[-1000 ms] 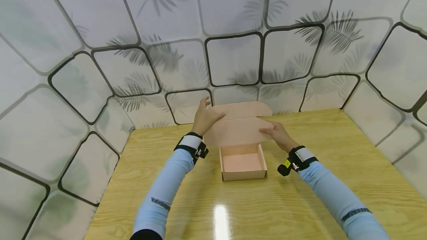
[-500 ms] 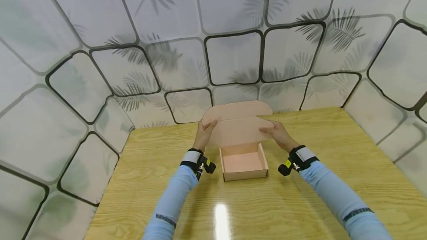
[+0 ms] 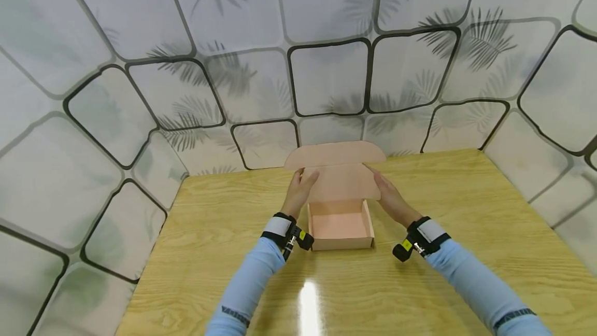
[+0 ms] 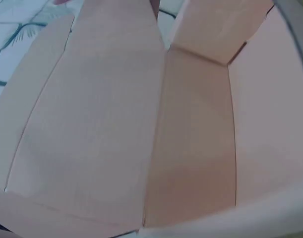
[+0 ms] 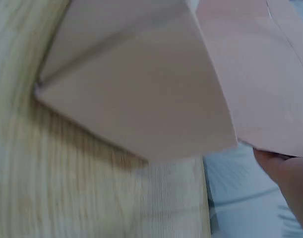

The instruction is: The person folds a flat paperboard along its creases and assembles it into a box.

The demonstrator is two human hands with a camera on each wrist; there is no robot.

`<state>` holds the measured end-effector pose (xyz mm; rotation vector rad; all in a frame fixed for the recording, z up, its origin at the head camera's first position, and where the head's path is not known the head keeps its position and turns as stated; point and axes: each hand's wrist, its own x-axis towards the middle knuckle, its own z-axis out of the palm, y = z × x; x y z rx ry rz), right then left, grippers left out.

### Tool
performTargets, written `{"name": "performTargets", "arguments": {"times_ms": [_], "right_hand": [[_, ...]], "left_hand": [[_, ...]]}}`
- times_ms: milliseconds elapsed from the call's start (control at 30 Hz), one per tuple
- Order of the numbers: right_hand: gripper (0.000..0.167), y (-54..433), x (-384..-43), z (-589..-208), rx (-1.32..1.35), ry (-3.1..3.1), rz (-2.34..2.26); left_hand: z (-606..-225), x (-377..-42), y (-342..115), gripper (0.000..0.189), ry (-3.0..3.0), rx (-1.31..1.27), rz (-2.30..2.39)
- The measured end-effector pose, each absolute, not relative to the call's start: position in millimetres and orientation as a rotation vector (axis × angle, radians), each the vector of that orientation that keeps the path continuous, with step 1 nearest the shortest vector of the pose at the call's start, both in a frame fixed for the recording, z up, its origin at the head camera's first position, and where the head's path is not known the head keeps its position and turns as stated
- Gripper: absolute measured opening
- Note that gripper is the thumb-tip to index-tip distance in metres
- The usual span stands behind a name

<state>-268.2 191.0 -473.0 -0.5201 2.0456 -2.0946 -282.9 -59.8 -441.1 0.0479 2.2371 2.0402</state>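
A small cardboard box (image 3: 342,243) stands on the table with its lid (image 3: 342,180) raised at the back and the front flap (image 3: 335,153) spread above it. Its inside is bare cardboard. My left hand (image 3: 298,193) holds the lid's left side, thumb in front and fingers behind it. At the opposite side my right hand (image 3: 392,198) holds the lid's right edge; most of its fingers are hidden behind the cardboard. The left wrist view shows the lid's inner face (image 4: 91,124) and the box's back wall (image 4: 193,134). In the right wrist view, part of the right hand (image 5: 290,181) touches the lid's edge.
The light wooden table (image 3: 219,253) surrounds the box on all sides. Behind it and at both sides hangs a patterned curtain (image 3: 252,87) with leaf prints and dark outlines. A lamp's glare (image 3: 309,305) shines on the tabletop in front.
My left hand has come from open fingers beside the lid to holding its left side, moving right and inward. The lid's lower part looks narrower now. My right thumb has shifted to the lid's edge.
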Motion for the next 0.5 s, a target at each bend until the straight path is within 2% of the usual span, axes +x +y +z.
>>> {"name": "performTargets", "arguments": {"times_ms": [100, 200, 333, 500], "right_hand": [[0.073, 180.1, -262.4, -470.5, -0.584, 1.993, -2.129], [0.068, 171.0, -256.7, -469.1, -0.537, 2.019, -2.134], [0.062, 162.0, -251.2, -470.6, -0.425, 2.094, -2.112], [0.063, 154.8, -248.5, -471.6, -0.361, 2.178, -2.024]], "left_hand": [[-444.7, -279.6, -54.1, 0.066, 2.253, 0.11, 2.065], [-449.5, -275.5, -48.7, 0.058, 2.336, 0.198, 2.061], [-455.1, -267.5, -40.9, 0.065, 2.502, 0.246, 2.003], [-462.0, -260.7, -32.7, 0.069, 2.606, 0.247, 2.036]]}}
